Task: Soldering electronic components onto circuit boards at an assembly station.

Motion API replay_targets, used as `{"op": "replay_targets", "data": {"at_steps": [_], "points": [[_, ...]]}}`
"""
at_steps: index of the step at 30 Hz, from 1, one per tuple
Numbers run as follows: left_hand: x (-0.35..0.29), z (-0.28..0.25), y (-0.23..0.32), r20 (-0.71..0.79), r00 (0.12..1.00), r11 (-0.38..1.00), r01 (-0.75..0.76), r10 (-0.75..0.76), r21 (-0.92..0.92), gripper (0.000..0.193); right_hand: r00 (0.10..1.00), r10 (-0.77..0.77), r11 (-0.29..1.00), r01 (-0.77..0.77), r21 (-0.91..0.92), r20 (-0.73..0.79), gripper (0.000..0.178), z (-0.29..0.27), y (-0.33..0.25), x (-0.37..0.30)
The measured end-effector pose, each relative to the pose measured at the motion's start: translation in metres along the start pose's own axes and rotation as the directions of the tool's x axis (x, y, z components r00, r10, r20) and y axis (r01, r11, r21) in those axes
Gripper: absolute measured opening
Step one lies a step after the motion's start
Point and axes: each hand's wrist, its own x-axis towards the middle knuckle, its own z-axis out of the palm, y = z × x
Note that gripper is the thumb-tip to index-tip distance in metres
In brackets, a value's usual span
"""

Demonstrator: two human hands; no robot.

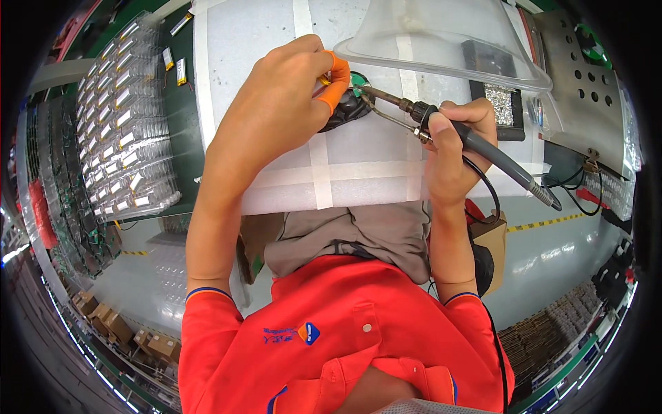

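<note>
My right hand [458, 141] grips a soldering iron [493, 148] by its dark grey handle. A thin metal tube runs beside the iron's shaft, and both point left toward a small green circuit board [358, 81]. That board sits on a black rounded holder [350, 110] on the padded bench. Orange finger cots cover the thumb and forefinger of my left hand [293, 93], which are pinched together at the board's left edge. A bit of yellow shows between them, but my fingers hide most of what they hold. The iron's tip meets the board close to these fingertips.
Stacked clear trays [127, 124] with many small silver batteries stand at left. Loose batteries [181, 71] lie beside them. A clear plastic hood [441, 41] overhangs the back, near a black box of metal shavings [500, 103]. A perforated metal panel [586, 90] stands at right.
</note>
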Motion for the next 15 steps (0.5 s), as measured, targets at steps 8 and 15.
{"op": "replay_targets", "data": {"at_steps": [8,15], "points": [[0.002,0.002,-0.0018,0.011,0.999,0.999,0.043,-0.042,-0.013,0.02,0.999,0.022,1.0,-0.022,-0.008,0.044,0.016,-0.0006,-0.0025,0.0006],[0.0038,0.0037,-0.0009,-0.027,0.999,1.0,0.021,-0.022,-0.017,0.022,0.999,-0.03,0.999,0.03,0.017,0.017,0.016,0.0017,-0.0024,-0.0003]]}}
